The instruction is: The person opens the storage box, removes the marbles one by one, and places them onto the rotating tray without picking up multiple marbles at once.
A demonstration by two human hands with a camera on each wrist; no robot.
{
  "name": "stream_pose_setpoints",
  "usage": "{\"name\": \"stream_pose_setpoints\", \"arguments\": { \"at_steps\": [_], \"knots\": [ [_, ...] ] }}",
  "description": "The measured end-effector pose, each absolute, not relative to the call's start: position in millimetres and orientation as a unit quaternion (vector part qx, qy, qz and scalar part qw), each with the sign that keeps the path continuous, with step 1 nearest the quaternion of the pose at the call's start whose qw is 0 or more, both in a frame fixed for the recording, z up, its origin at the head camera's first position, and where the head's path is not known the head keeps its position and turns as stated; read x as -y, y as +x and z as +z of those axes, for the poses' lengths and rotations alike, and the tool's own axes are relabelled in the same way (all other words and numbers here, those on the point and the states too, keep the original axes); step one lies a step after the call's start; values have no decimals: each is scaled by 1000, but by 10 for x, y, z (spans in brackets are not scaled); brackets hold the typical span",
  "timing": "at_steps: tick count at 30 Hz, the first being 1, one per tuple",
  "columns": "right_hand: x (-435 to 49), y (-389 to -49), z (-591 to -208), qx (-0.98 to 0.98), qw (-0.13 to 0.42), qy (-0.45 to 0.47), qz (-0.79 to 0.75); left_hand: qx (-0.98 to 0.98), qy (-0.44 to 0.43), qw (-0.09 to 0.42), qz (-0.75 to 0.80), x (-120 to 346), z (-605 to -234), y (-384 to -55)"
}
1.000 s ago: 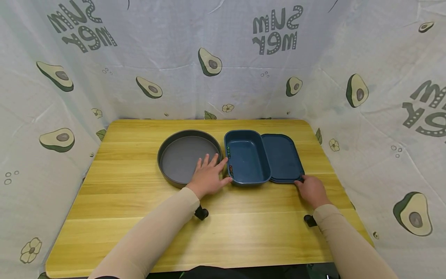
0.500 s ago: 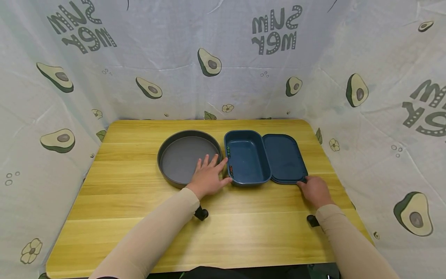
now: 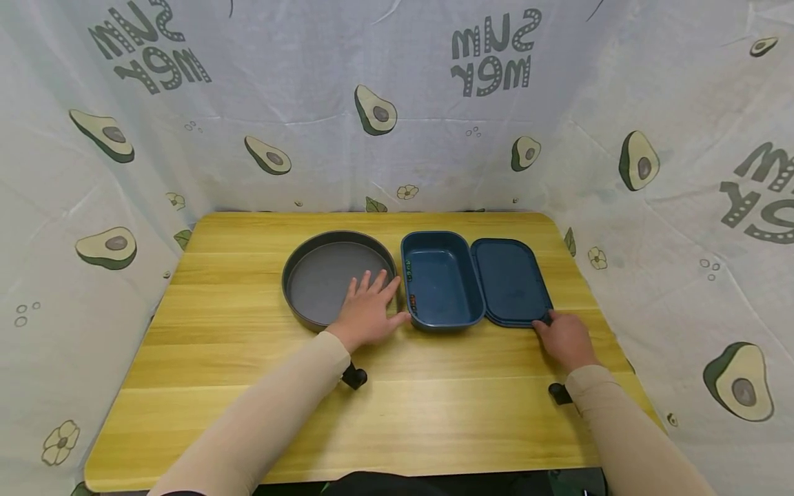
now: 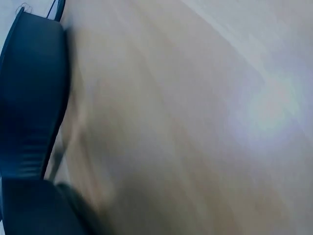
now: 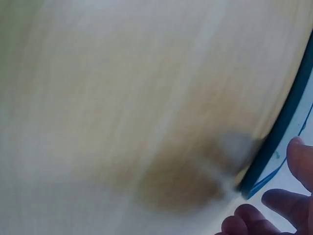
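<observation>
Over the near right part of a round dark-grey pan [image 3: 322, 282] my left hand [image 3: 366, 313] is spread, its fingers straight. Its thumb reaches toward the near left corner of a blue rectangular container [image 3: 440, 282] with small coloured letters along its left side. A matching blue lid [image 3: 511, 282] lies flat to the right of the container. My right hand [image 3: 566, 339] holds the lid's near right corner between thumb and fingers. In the right wrist view, thumb and curled fingers [image 5: 281, 203] appear at the lid's corner, with the lid's dark edge [image 5: 288, 112] beside them.
The wooden table [image 3: 217, 331] has a printed curtain [image 3: 310, 83] behind it and on both sides. Dark side walls [image 4: 34, 93] show at the left of the left wrist view. Black wrist-camera mounts [image 3: 355, 377] hang by both wrists.
The lid has slid a little to the right with my right hand, away from the container's side. My left hand has drawn back slightly from the container.
</observation>
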State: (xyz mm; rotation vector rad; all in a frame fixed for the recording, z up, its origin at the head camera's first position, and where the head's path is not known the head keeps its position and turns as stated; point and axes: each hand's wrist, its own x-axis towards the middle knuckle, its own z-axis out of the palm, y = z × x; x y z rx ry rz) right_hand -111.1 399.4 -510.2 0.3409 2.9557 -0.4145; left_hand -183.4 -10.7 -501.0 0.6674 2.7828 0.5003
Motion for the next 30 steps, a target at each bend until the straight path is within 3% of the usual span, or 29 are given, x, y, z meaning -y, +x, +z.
{"name": "stream_pose_setpoints", "arguments": {
  "at_steps": [17, 30],
  "knots": [
    [-3811, -1258, -4941, -980, 7, 83, -179, -970, 129, 46, 199, 1166, -4795, -2049],
    [-3638, -1344, -4816, -976, 0, 48, -211, -973, 42, 62, 220, 1713, -4881, -2053]
  ]
}}
